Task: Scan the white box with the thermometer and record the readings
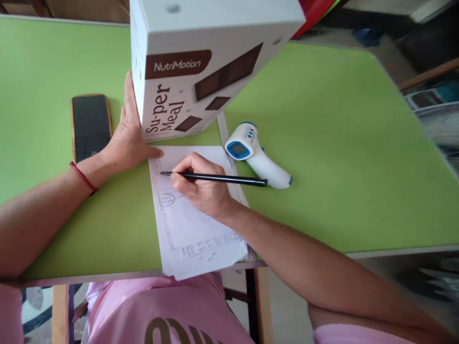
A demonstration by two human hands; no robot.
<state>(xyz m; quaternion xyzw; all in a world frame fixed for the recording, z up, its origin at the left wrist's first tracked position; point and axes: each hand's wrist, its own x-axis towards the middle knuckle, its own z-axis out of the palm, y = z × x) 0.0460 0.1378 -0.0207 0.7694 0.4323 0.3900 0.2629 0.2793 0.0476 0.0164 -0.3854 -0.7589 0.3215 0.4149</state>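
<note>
My right hand point(202, 188) pinches a long black pen point(233, 179), its tip at the upper left of the written sheets of paper point(215, 253). The pen lies at a low slant across the page. My left hand point(131, 131) has its fingers stretched out along the left side of a large white box point(172, 43) printed "NutriMotion Su-per Meal". The left thumb is spread onto the top left corner of the paper; the far fingers are partly hidden by the box. A white and blue infrared thermometer point(263, 162) lies just right of the sheets.
A dark phone in a brown case point(91, 126) lies left of my left hand. The green table point(340, 157) has its front edge against my body, and the sheets overhang that edge. Something red point(313, 14) shows behind the box. Blurred items stand off the table at right.
</note>
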